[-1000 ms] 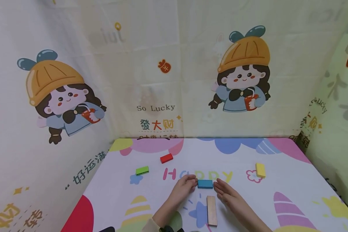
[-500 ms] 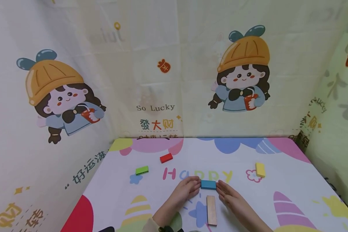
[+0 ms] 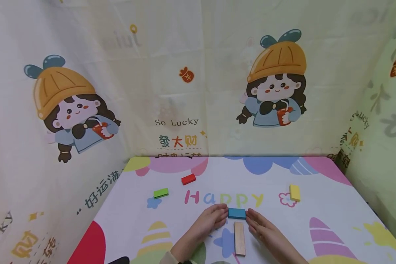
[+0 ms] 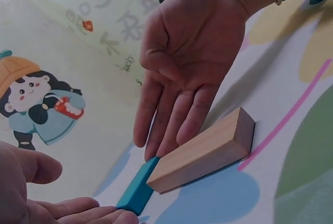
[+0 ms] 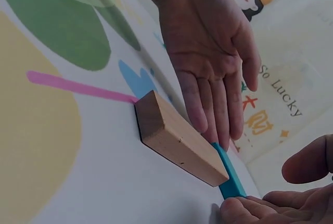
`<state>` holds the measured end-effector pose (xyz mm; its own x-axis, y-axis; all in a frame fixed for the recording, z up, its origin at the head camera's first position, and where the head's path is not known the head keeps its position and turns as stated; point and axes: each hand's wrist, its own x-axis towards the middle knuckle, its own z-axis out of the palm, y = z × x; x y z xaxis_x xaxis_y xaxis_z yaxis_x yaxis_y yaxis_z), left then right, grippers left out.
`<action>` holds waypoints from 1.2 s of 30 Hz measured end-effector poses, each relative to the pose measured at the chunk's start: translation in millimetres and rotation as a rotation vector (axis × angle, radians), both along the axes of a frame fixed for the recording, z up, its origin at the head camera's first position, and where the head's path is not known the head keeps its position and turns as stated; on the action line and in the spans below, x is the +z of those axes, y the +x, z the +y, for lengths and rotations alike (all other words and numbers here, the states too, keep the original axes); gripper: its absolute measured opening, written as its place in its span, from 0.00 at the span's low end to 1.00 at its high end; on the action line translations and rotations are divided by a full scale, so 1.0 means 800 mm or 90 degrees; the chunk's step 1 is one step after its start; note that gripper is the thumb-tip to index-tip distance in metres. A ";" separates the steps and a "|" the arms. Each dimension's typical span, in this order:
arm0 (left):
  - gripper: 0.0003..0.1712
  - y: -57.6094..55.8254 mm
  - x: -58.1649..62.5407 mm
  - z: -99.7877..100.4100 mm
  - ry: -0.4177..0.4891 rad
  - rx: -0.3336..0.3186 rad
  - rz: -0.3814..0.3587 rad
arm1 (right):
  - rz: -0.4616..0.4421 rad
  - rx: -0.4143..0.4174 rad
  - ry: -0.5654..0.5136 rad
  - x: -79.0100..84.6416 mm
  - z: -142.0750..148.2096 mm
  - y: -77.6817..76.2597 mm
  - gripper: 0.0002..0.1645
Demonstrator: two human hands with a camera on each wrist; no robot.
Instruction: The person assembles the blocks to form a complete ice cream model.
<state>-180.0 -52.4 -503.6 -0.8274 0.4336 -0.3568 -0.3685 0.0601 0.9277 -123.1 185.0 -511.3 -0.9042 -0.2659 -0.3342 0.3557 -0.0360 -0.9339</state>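
A blue block (image 3: 237,213) lies flat on the patterned tabletop, long side running left to right. My left hand (image 3: 208,222) has its fingertips at the block's left end, and those of my right hand (image 3: 265,229) are at its right end. Fingers on both hands are nearly straight, palms facing each other, in the wrist views. Just nearer than the blue block, a plain wooden block (image 3: 239,239) points lengthwise toward me, between the forearms. The left wrist view shows the wooden block (image 4: 205,151) overlapping the blue one's edge; I cannot tell whether they touch.
Farther back lie a red block (image 3: 188,179) and a green block (image 3: 161,193) on the left, and a yellow block (image 3: 294,193) on the right. Printed cloth (image 3: 217,99) hangs behind the table and along both sides.
The blue block, with both hands at its ends, has shifted a little right and then toward me, closer to the wooden block. The other blocks stay put; the view shifts slightly.
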 end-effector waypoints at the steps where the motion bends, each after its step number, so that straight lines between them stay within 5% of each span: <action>1: 0.31 0.002 0.001 0.000 -0.003 -0.001 -0.001 | -0.001 0.001 -0.003 0.000 0.000 0.001 0.37; 26: 0.30 0.022 0.003 -0.005 -0.043 -0.028 0.036 | -0.057 -0.033 0.020 0.004 -0.005 0.013 0.42; 31: 0.32 0.031 0.006 0.002 -0.195 -0.066 0.148 | -0.048 -0.023 0.036 0.002 -0.005 0.012 0.45; 36: 0.43 0.042 0.007 0.008 -0.392 -0.239 0.387 | 0.002 0.016 0.036 -0.005 0.006 0.014 0.46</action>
<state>-146.2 -45.9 -498.4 -0.7916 0.5883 -0.1648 0.3109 0.6201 0.7203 -111.6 190.0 -515.0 -0.8987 -0.2696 -0.3459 0.3525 0.0251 -0.9355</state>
